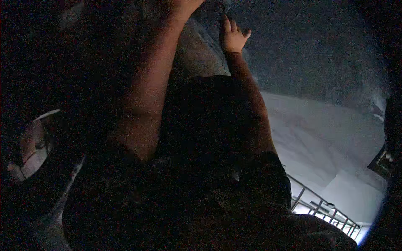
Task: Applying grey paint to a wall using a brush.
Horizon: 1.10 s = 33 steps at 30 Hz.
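Note:
The scene is very dark. My left hand reaches to the top edge, where its fingers are cut off, so whether it holds anything is hidden. To its right, my right hand is raised with its fingers spread and nothing visible in it. It lies over or close against a dark blue-grey surface; whether it touches is unclear. Between the two forearms runs a slanting brownish band with a paler bluish edge.
Below the dark surface at right spreads a pale wall-like surface. A metal railing stands before bright light at the lower right. One dark object juts in at the right rim. Dim shapes show at far left.

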Motion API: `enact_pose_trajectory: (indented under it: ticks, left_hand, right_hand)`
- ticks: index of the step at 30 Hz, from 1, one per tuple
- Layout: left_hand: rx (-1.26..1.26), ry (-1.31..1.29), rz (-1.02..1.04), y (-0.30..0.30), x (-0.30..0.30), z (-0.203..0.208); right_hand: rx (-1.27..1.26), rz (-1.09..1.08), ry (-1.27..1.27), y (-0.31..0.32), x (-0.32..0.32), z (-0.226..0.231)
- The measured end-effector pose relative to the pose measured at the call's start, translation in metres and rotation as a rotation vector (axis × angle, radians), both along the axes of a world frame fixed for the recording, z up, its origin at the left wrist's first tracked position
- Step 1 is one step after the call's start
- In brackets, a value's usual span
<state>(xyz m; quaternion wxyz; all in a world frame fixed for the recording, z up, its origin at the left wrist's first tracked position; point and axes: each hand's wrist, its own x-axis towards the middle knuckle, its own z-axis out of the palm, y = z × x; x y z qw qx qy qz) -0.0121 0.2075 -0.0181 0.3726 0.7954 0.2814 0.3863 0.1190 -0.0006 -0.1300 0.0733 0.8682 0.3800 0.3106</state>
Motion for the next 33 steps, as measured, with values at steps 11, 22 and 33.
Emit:
enact_pose_trajectory:
  ticks: [11, 22, 33]
  left_hand:
    - [-0.144, -0.061, 0.06, 0.015, 0.007, -0.022]
    - [-0.151, -0.232, 0.076, 0.039, 0.033, -0.045]
    - [-0.365, -0.089, -0.114, 0.034, -0.006, -0.006]
  right_hand:
    - [-0.188, 0.144, -0.149, -0.001, 0.015, 0.006]
    - [-0.369, 0.162, -0.207, 0.036, 0.022, 0.015]
    - [-0.338, 0.08, -0.465, 0.048, 0.035, 0.161]
